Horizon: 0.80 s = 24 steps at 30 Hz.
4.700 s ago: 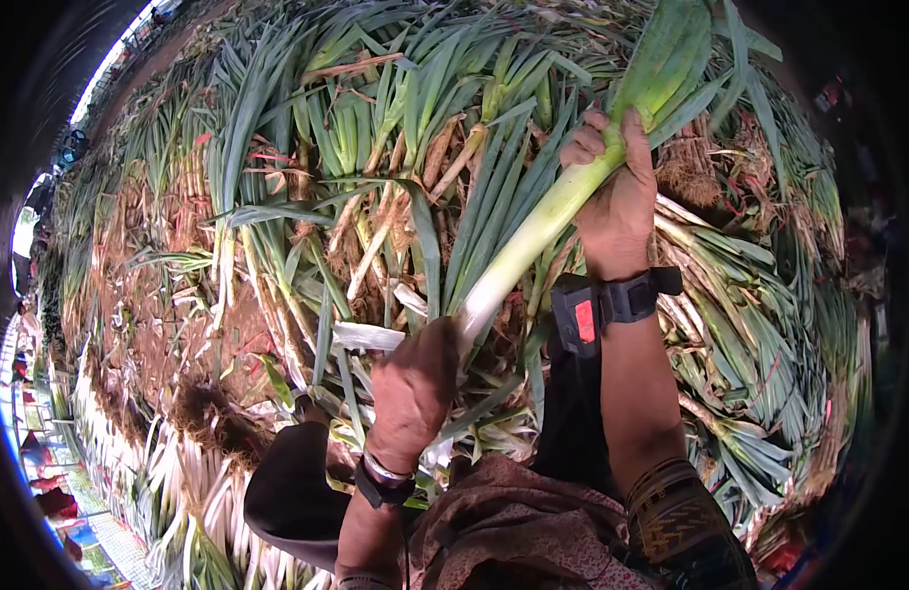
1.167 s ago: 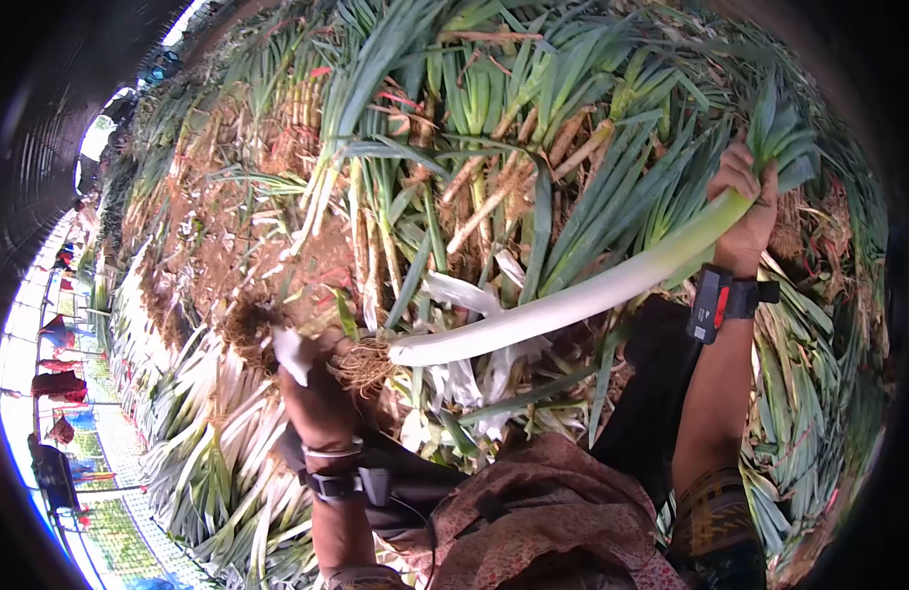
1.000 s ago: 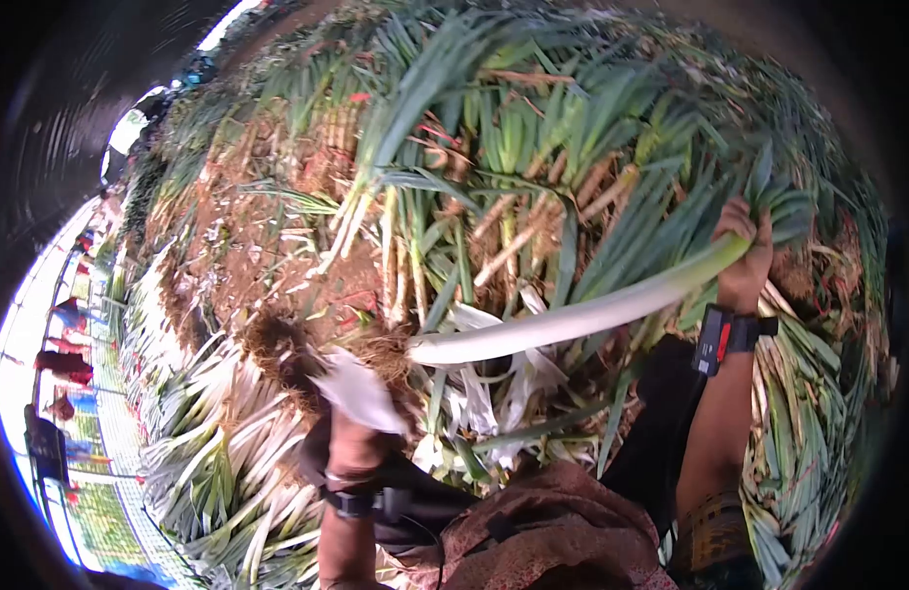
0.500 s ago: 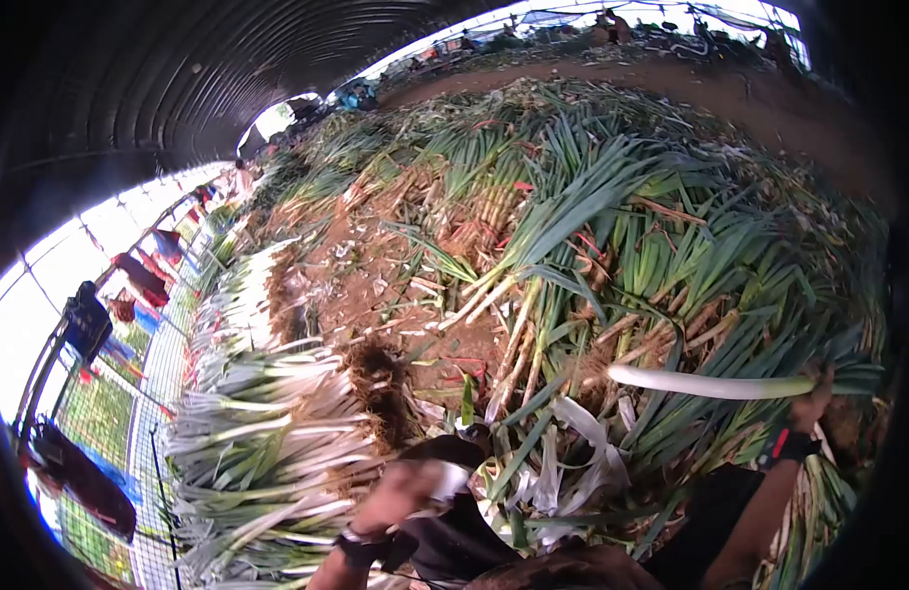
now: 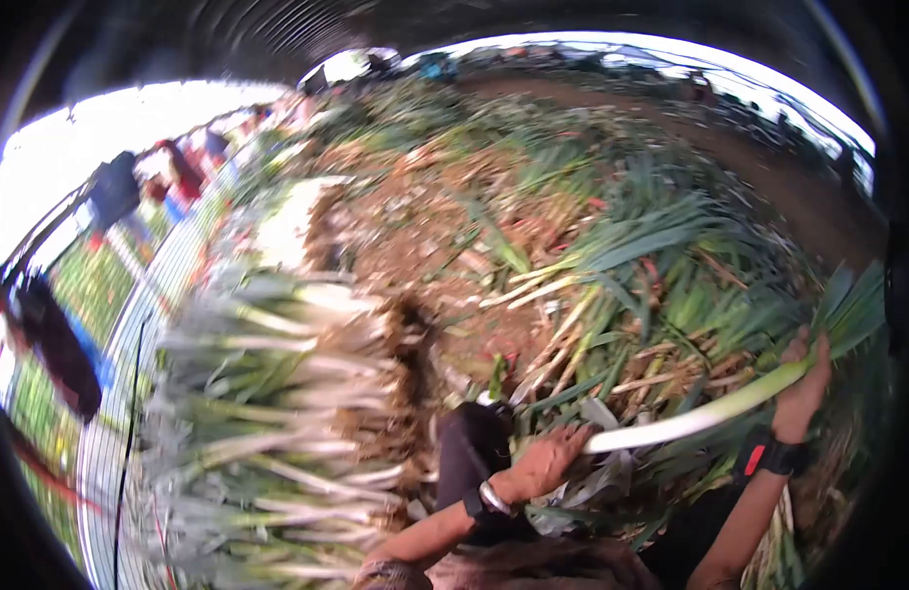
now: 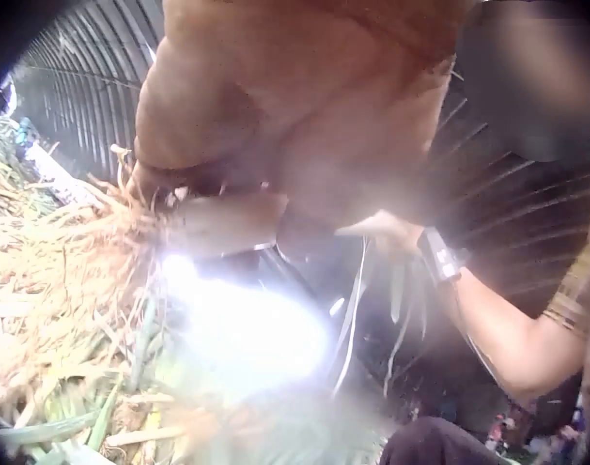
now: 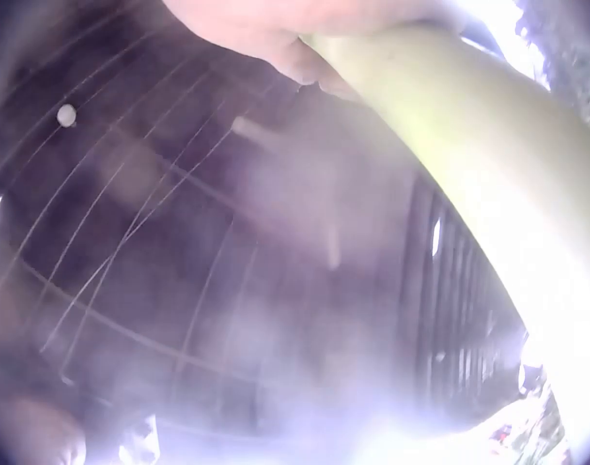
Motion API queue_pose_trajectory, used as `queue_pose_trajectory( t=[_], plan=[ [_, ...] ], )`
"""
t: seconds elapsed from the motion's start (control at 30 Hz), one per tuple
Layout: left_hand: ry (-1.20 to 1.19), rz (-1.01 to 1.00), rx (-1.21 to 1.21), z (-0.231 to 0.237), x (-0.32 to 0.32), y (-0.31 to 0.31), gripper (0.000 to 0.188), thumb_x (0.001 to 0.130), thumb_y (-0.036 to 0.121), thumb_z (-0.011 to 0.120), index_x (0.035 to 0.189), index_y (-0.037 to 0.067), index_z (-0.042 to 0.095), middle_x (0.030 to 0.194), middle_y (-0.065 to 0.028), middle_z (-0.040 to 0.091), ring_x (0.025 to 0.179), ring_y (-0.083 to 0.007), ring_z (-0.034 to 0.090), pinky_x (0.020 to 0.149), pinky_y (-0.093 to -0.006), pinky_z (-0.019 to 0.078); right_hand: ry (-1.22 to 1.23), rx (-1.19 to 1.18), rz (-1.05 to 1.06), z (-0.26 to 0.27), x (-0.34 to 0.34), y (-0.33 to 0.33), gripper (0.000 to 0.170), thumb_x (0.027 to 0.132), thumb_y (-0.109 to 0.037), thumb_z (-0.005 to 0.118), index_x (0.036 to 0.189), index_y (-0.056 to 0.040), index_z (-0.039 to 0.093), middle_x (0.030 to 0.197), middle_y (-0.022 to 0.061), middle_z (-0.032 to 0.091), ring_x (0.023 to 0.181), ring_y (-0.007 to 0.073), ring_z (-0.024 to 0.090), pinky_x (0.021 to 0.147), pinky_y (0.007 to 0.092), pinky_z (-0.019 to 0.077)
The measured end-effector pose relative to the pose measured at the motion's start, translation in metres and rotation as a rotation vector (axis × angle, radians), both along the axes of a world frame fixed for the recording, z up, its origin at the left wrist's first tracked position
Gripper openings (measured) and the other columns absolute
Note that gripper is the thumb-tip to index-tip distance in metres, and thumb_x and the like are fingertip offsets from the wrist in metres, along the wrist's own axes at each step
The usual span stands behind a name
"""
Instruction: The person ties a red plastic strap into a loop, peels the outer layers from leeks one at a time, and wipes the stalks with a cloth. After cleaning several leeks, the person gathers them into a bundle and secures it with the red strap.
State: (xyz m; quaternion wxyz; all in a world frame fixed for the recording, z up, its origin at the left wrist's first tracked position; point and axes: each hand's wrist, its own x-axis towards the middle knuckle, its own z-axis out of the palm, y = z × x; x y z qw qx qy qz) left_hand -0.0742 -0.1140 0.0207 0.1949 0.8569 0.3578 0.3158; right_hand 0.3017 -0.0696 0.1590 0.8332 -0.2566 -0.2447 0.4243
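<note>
Now the two hands have come together on the one leek. Half a second ago the left hand was low and well apart from it, and the leek hung from the right hand alone; now that left hand is at the white root end, which sits nearer the body than it did. The head has lifted too, so more of the tunnel roof shows. To my eye, that puts the work back at the root end, with the stalk steadied from both sides. From where I stand the leek stretches between the hands, sloping down from right to left, above the cast-off leaves and near the dark knee. The right hand grips it just below the green leaves, fingers and thumb wrapped round the stalk, the leaves spreading out past the fist. The left hand's fingers look curled about the pale end; the left wrist view also shows a dull, flat piece by those fingers, too blurred for me to name. Off to the person's left lie rows of leeks, their brown roots turned toward the bare soil.
</note>
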Motion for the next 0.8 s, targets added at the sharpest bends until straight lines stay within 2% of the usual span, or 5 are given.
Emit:
queue_pose_trajectory(
  t=[0.3, 0.4, 0.47, 0.53, 0.8],
  plan=[
    [-0.789, 0.905, 0.026, 0.052, -0.125, -0.055, 0.034, 0.081, 0.009, 0.058, 0.112, -0.001, 0.049, 0.102, -0.0138, 0.054, 0.092, -0.0253, 0.051, 0.081, -0.0344, 0.041, -0.788, 1.014, 0.749, 0.15, -0.371, -0.002, 0.061, 0.087, -0.025, 0.053, 0.136, -0.003, 0.024, 0.135, 0.0156, 0.035, 0.118, 0.0262, 0.042, 0.094, 0.0383, 0.04],
    [0.057, 1.214, 0.249, -0.024, -0.245, -0.041, 0.043, 0.087, 0.015, 0.052, 0.124, -0.003, 0.041, 0.128, -0.0192, 0.042, 0.111, -0.0304, 0.045, 0.096, -0.0369, 0.0348, -0.789, 0.854, 0.692, 0.111, -0.358, 0.013, 0.059, 0.085, -0.013, 0.057, 0.136, -0.0062, 0.028, 0.136, 0.0132, 0.034, 0.12, 0.0212, 0.04, 0.095, 0.0352, 0.0387],
    [-1.078, 1.084, -0.207, -0.054, -0.313, -0.029, 0.033, 0.089, 0.011, 0.044, 0.121, 0.001, 0.044, 0.121, -0.0208, 0.044, 0.114, -0.0331, 0.042, 0.097, -0.0422, 0.0337, -0.816, 0.492, 0.543, 0.072, -0.301, 0.022, 0.075, 0.079, -0.027, 0.066, 0.136, 0.0004, 0.024, 0.131, 0.0189, 0.04, 0.111, 0.0226, 0.05, 0.09, 0.0303, 0.042],
    [-1.198, 1.25, -0.359, -0.064, -0.319, -0.047, 0.039, 0.089, 0.016, 0.048, 0.123, 0.0, 0.042, 0.119, -0.0163, 0.05, 0.113, -0.0243, 0.045, 0.092, -0.0439, 0.0379, -0.745, 0.164, 0.458, 0.01, -0.214, 0.029, 0.054, 0.089, -0.018, 0.049, 0.138, -0.0077, 0.026, 0.138, 0.0137, 0.03, 0.122, 0.0257, 0.039, 0.096, 0.039, 0.0357],
    [-0.831, 0.484, -0.471, 0.031, -0.046, 0.027, 0.058, 0.085, 0.007, 0.051, 0.137, 0.004, 0.025, 0.135, -0.0137, 0.035, 0.118, -0.0246, 0.041, 0.097, -0.036, 0.0357, 0.16, -0.844, -0.118, -0.277, -0.021, -0.073, 0.063, 0.081, -0.042, 0.055, 0.133, -0.0135, 0.033, 0.137, 0.0067, 0.033, 0.122, 0.0259, 0.036, 0.093, 0.0486, 0.0295]
  ],
)
